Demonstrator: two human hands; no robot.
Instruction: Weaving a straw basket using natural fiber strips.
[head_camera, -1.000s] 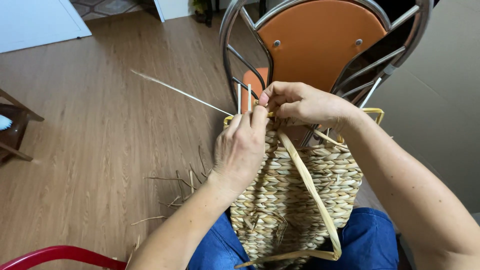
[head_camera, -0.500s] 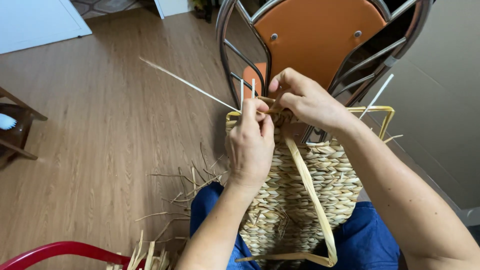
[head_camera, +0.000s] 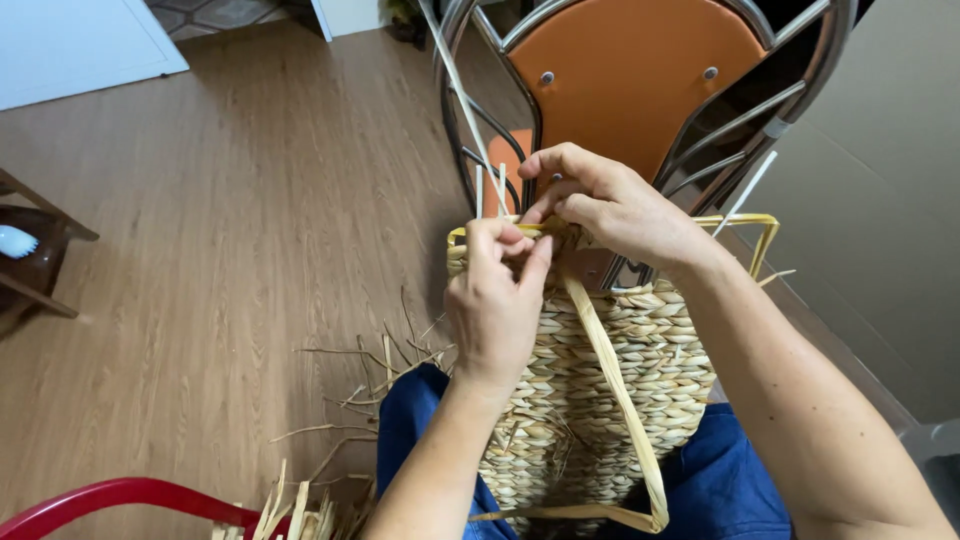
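Observation:
A woven straw basket (head_camera: 610, 390) rests on my lap between my blue-trousered legs. My left hand (head_camera: 495, 300) pinches the basket's near rim, fingers closed on the yellow rim band (head_camera: 740, 222) and the weave. My right hand (head_camera: 610, 205) is just beyond it, fingers closed on a thin pale cane strand (head_camera: 455, 75) at the rim; the strand runs up and away to the top of the picture. A flat yellow strap (head_camera: 610, 385) hangs from the rim down the basket's side and loops at the bottom.
An orange chair with a chrome frame (head_camera: 640, 70) stands right behind the basket. Loose straw pieces (head_camera: 350, 400) lie on the wooden floor to the left. A red curved bar (head_camera: 110, 495) is at bottom left, a dark wooden stand (head_camera: 35, 260) at the far left.
The long cane strand has swung from pointing left to pointing up and away. Both hands stayed at the rim, the right hand pulling the strand round.

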